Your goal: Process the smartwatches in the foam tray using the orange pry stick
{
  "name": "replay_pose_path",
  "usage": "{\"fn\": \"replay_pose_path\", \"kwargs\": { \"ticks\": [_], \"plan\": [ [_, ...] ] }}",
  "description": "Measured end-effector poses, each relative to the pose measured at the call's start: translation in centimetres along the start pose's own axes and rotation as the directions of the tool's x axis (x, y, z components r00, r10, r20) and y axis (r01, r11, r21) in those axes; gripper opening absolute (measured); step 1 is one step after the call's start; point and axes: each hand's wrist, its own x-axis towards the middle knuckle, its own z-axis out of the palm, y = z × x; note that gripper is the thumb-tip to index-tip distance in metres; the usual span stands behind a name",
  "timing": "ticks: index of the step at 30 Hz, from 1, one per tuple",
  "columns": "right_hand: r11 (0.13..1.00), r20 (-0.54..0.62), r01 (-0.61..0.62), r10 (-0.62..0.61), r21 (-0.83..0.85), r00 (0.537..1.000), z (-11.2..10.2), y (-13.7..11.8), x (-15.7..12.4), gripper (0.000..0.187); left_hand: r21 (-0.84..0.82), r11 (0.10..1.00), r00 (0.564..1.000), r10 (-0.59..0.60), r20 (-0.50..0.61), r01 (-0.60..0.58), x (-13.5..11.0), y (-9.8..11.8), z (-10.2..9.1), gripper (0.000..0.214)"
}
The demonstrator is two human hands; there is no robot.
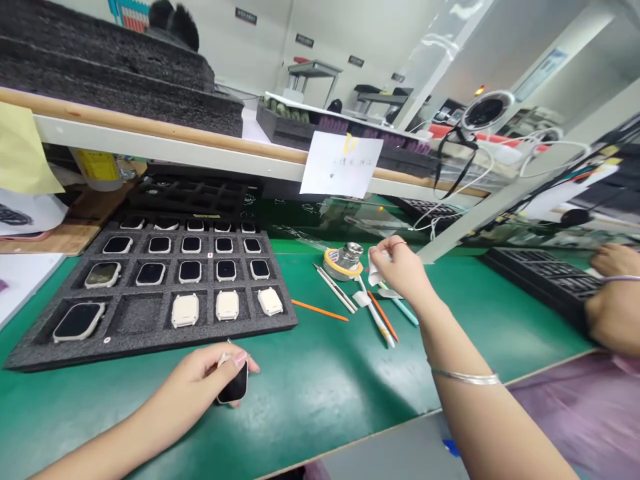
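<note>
My left hand is closed around a smartwatch body with a dark screen and pale case, just above the front of the green bench. In front of it lies a black foam tray of smartwatch bodies, most screen up, several in the near row showing pale backs. One near-row pocket holds no watch. Farther right, my right hand pinches a small white wipe. That wipe is beside a metal-topped bottle and a roll of yellow-edged tape.
An orange stick, tweezers and several pens lie mid-bench. A shelf with a hanging paper note crosses above. At right, another person's hands are by a second black tray. A slanted post stands between.
</note>
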Motion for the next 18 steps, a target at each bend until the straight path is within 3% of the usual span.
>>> {"fn": "replay_pose_path", "kwargs": {
  "ticks": [5, 9, 12, 18],
  "plan": [
    [0.986, 0.130, 0.037, -0.016, -0.163, 0.991, -0.1, -1.0, 2.5, 0.028, -0.109, 0.993, 0.999, 0.030, -0.026, -0.033, 0.8, -2.2, 0.0, 0.055],
    [0.969, 0.173, 0.058, -0.016, -0.239, 0.985, 0.2, -2.2, 3.0, 0.030, -0.061, 0.998, 1.000, 0.004, -0.023, -0.005, 0.7, -3.0, -0.1, 0.051],
    [0.955, 0.152, 0.037, 0.009, -0.294, 0.988, 0.4, -2.6, 2.8, 0.030, -0.008, 1.000, 1.000, -0.019, 0.012, 0.019, 0.2, -2.5, 0.0, 0.062],
    [0.949, 0.077, 0.002, 0.024, -0.315, 0.997, 0.2, -2.7, 2.6, 0.023, 0.030, 0.999, 0.995, -0.031, 0.090, 0.028, -0.2, -0.6, 0.1, 0.057]
  ]
}}
